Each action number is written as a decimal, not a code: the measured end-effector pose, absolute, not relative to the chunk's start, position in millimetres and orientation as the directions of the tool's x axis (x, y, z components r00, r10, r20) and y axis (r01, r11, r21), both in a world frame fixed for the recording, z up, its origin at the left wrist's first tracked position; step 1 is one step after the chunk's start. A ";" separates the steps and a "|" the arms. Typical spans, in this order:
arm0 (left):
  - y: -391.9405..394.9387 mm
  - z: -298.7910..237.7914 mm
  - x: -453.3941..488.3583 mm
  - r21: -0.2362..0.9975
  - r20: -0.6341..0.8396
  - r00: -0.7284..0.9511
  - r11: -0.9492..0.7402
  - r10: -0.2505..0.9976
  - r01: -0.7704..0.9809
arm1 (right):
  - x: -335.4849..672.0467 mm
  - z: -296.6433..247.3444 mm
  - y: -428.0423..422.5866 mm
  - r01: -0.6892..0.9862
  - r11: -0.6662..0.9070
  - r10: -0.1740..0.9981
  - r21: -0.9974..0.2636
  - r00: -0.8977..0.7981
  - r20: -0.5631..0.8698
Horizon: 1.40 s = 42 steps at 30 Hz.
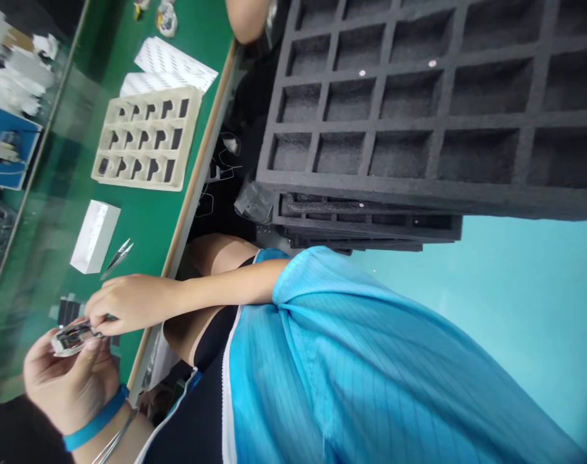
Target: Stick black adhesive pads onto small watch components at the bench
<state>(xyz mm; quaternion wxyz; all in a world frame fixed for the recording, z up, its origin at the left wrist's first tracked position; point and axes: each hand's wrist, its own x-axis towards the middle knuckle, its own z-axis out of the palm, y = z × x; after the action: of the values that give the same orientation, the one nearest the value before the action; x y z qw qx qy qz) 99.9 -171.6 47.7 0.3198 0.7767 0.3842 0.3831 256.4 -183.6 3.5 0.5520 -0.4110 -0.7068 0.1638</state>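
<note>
My left hand (75, 380), with a blue wristband (97, 417), is closed around a small open electronic device (75, 336). The device has a pale shell, and dark parts show inside it. My right hand (129, 303) reaches over from above in the picture, its fingers pinched at the device's near end. Whatever sits between those fingertips is too small and covered to name. Close beside the right hand, tweezers (117, 259) lie on the green mat. A white box (95, 236) stands just past them. Behind the fingers is a small black piece (68, 310) with clear strips.
A cream compartment tray (181, 149) lies farther along the green table (148, 212), with printed white sheets (177, 64) beyond it. Black foam trays (341, 179) are stacked beside the table. Another person's bare limb (247, 18) shows at the top. A blue bin (13, 171) stands left.
</note>
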 end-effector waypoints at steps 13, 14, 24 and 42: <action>-104.7 22.8 44.3 0.964 0.259 -0.063 -0.262 0.964 -0.039 | 210.8 33.8 -97.2 0.527 0.735 0.667 -0.428 -0.444 0.599; -96.5 24.9 38.8 0.963 0.251 -0.065 -0.256 0.966 -0.083 | 207.7 39.2 -84.2 0.511 0.745 0.658 -0.428 -0.458 0.598; -7.0 40.1 -11.9 0.915 0.022 0.205 0.063 0.979 -0.397 | 243.0 49.2 26.1 0.918 0.212 0.971 -0.335 -0.157 0.182; 2.9 -2.4 7.0 0.855 -0.059 0.360 0.233 0.931 -0.463 | 187.6 1.2 -12.3 0.214 0.276 0.959 -0.937 -0.122 0.254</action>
<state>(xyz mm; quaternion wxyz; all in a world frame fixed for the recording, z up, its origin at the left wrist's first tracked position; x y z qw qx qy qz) 7.0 2.9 -2.4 0.7259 0.3912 0.2993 0.4800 187.6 -12.3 1.2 0.4783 -0.4584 -0.6396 0.3898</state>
